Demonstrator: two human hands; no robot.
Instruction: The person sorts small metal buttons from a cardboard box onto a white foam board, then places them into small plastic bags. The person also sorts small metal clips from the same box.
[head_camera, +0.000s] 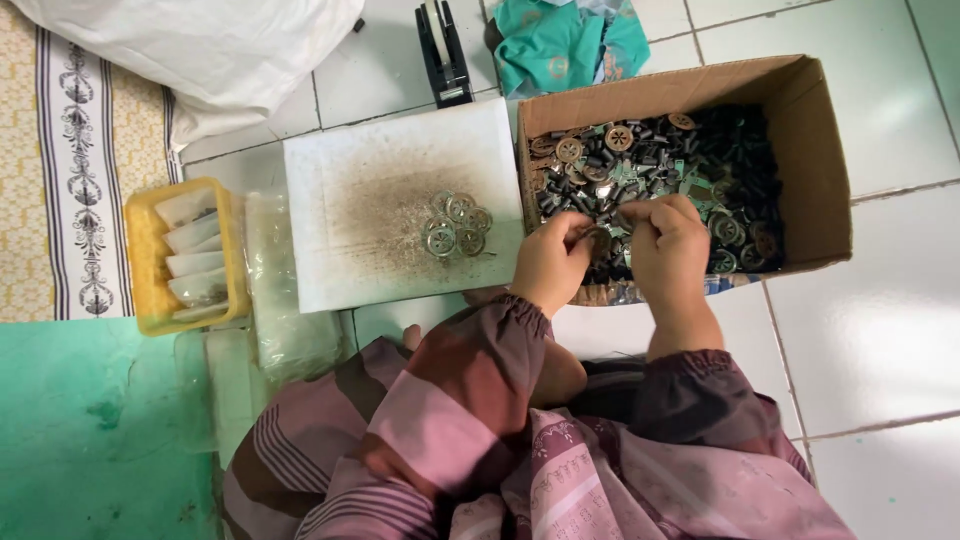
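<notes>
Over the near edge of the cardboard box (815, 150), both hands meet on one small round metal part (599, 238).

At about two o'clock from the person, the box lies on the tiled floor (880, 340), filled with dark little pieces and spoked metal discs (640, 165). The left hand (550, 262) pinches the round part from its left side; the right hand (668, 245) has its fingers curled and pressed to the same part from the right. At eleven o'clock a white board (340, 210) carries a small cluster of finished rings (458, 225). Farther out at nine o'clock stands a yellow tray (140, 260) of folded clear bags.
</notes>
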